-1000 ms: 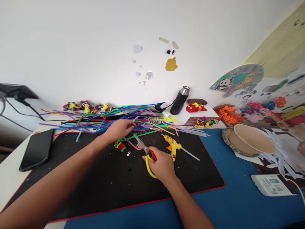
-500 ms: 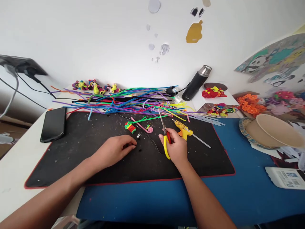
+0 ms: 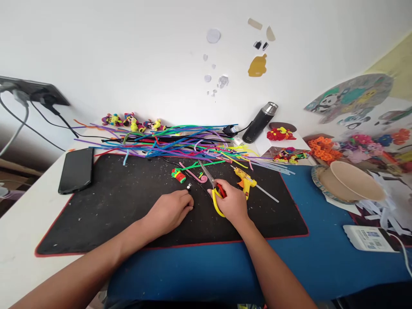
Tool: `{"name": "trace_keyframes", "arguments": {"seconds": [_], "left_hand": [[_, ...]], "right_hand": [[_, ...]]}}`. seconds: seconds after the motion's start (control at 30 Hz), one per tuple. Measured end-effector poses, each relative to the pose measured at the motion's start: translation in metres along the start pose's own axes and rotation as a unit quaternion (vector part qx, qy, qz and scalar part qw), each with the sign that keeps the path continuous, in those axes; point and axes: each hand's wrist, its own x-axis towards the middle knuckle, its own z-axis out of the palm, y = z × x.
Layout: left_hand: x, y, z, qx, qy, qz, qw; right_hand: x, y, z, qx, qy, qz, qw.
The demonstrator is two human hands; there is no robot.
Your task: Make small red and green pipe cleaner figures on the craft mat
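My right hand (image 3: 234, 201) grips scissors (image 3: 217, 198) with yellow and red handles, their blades pointing up and left. My left hand (image 3: 174, 209) is closed above the black mat, thumb and fingers pinched together; what they hold, if anything, is hidden. Just beyond it lie small white googly eyes (image 3: 189, 186). A small red, green and yellow pipe-cleaner figure (image 3: 178, 175) rests farther back. To its right is a pink pipe cleaner with a coiled end (image 3: 202, 178). A green pipe cleaner (image 3: 209, 165) stretches behind these. Beside my right hand lies a yellow glue gun (image 3: 246, 182) with a glue stick in it.
A heap of coloured pipe cleaners (image 3: 180, 141) runs along the wall. A phone (image 3: 76, 170) lies left on the black mat (image 3: 106, 206). A black thermos (image 3: 260, 122) leans at the back. Bowls (image 3: 357, 180) and a white packet (image 3: 370, 238) are on the right.
My right hand has turned the scissors leftward and brought them closer to my left hand. My left fingers have closed together, and a small black bit near them no longer shows. The view has tilted up.
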Motion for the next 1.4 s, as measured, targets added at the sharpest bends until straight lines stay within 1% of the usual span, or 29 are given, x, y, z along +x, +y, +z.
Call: {"name": "trace_keyframes", "arguments": {"seconds": [0.2,0.27,0.33,0.4,0.47,0.5,0.57,0.63,0.7,0.8,0.87,1.0,1.03,1.07,1.17,1.2,1.27,1.4], "left_hand": [[0.001,0.000,-0.002,-0.009,0.009,0.022,1.000],[0.002,-0.002,-0.002,-0.049,0.021,0.009,0.999],[0.002,-0.005,-0.001,-0.124,0.042,-0.022,0.991],[0.003,-0.010,0.001,-0.213,0.079,-0.050,0.972],[0.003,-0.015,0.003,-0.284,0.125,-0.059,0.949],[0.004,-0.017,0.004,-0.306,0.149,-0.058,0.938],[0.004,-0.021,0.004,-0.322,0.193,-0.053,0.925],[0.004,-0.024,0.000,-0.312,0.232,-0.054,0.920],[0.004,-0.026,-0.005,-0.295,0.256,-0.057,0.919],[0.003,-0.029,-0.012,-0.285,0.265,-0.058,0.919],[0.003,-0.031,-0.015,-0.286,0.268,-0.056,0.919],[0.002,-0.034,-0.016,-0.286,0.277,-0.055,0.916],[0.002,-0.034,-0.016,-0.283,0.278,-0.053,0.916],[0.002,-0.033,-0.017,-0.277,0.279,-0.050,0.918],[0.001,-0.033,-0.021,-0.253,0.281,-0.037,0.925],[0.000,-0.033,-0.022,-0.242,0.281,-0.032,0.928],[0.000,-0.035,-0.024,-0.220,0.277,-0.019,0.935],[-0.001,-0.038,-0.026,-0.182,0.249,0.013,0.951]], "right_hand": [[0.004,0.006,0.000,0.095,0.009,0.069,0.993],[0.007,0.006,0.000,0.134,0.013,0.081,0.988],[0.009,0.002,-0.002,0.201,0.014,0.103,0.974],[0.010,-0.005,-0.005,0.300,-0.004,0.149,0.942],[0.009,-0.015,-0.011,0.404,-0.035,0.199,0.892],[0.008,-0.021,-0.014,0.442,-0.039,0.210,0.871],[0.002,-0.032,-0.019,0.491,-0.069,0.216,0.841],[-0.007,-0.041,-0.019,0.522,-0.123,0.215,0.816],[-0.017,-0.044,-0.016,0.547,-0.178,0.216,0.789],[-0.031,-0.045,-0.009,0.564,-0.243,0.191,0.766],[-0.038,-0.045,-0.006,0.568,-0.266,0.181,0.757],[-0.040,-0.049,-0.005,0.589,-0.310,0.169,0.727],[-0.040,-0.051,-0.005,0.583,-0.316,0.175,0.727],[-0.039,-0.053,-0.005,0.572,-0.315,0.186,0.734],[-0.036,-0.057,-0.006,0.525,-0.291,0.220,0.769],[-0.035,-0.058,-0.006,0.513,-0.288,0.225,0.777],[-0.035,-0.060,-0.007,0.496,-0.291,0.226,0.786],[-0.038,-0.062,-0.008,0.467,-0.297,0.215,0.805]]}}
